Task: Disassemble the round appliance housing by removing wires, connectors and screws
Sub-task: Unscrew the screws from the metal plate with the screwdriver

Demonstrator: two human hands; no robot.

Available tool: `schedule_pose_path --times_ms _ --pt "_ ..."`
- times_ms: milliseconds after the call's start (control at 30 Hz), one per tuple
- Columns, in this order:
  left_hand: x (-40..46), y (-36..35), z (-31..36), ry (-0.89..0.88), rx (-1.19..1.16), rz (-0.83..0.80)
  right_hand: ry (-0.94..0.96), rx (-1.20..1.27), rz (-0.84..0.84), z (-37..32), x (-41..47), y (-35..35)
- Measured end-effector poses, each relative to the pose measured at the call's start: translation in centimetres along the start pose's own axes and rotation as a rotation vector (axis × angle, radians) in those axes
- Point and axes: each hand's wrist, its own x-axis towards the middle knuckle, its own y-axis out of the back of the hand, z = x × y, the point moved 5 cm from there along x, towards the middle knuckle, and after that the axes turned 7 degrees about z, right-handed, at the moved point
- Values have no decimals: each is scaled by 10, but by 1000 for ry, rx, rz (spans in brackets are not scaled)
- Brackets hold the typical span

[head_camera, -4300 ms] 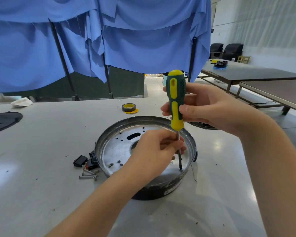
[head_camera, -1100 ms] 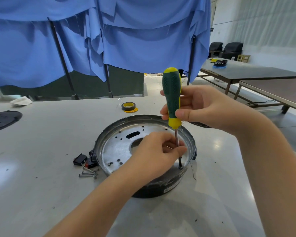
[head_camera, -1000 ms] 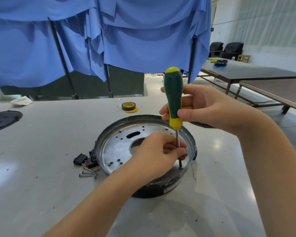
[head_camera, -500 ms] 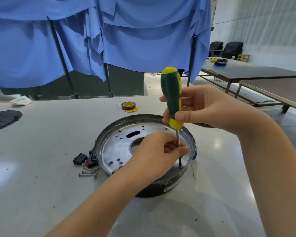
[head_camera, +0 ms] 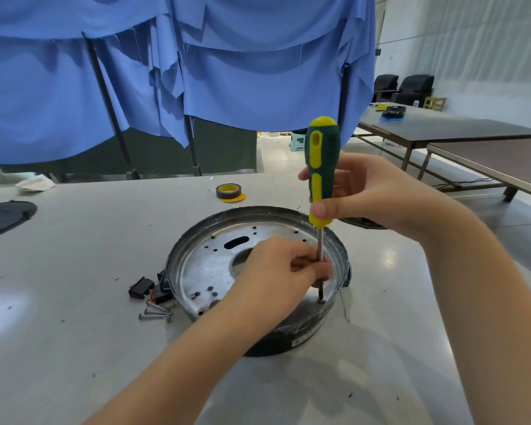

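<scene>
The round housing (head_camera: pixel 196 265), a shiny metal pan with a dark outer wall, sits on the grey table in front of me. A green and yellow screwdriver (head_camera: pixel 322 167) stands upright in it, its tip on a screw (head_camera: pixel 320 300) at the pan's near right edge. My right hand (head_camera: pixel 371 191) grips the handle. My left hand (head_camera: pixel 279 277) reaches into the pan and pinches the metal shaft just above the tip.
Several loose screws (head_camera: pixel 157 312) and black switch parts (head_camera: pixel 141 287) lie on the table (head_camera: pixel 74 256) left of the housing. A tape roll (head_camera: pixel 229 191) sits behind it, a black round cover (head_camera: pixel 3 214) at the far left, a white cloth (head_camera: pixel 34 183) beyond.
The screwdriver handle has turned in my right hand, its yellow stripe now facing me. The tip stays on the same screw and my left hand keeps steadying the shaft.
</scene>
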Motion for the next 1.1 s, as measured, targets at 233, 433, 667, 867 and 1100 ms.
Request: schedule_pose_path --times_ms 233,433,667,867,1100 --pt "1 1 0 -28 77 9 7 142 -97 0 -2 -7" --pt "0 -2 1 6 -44 -73 -4 183 -189 2 -3 -8" --pt "2 2 0 9 39 42 -9 -31 -48 2 2 -7" --pt "1 0 -1 -4 68 -5 2 65 -130 -2 -3 -9" --pt "0 -1 1 19 -23 -47 -24 105 -222 0 -5 -12"
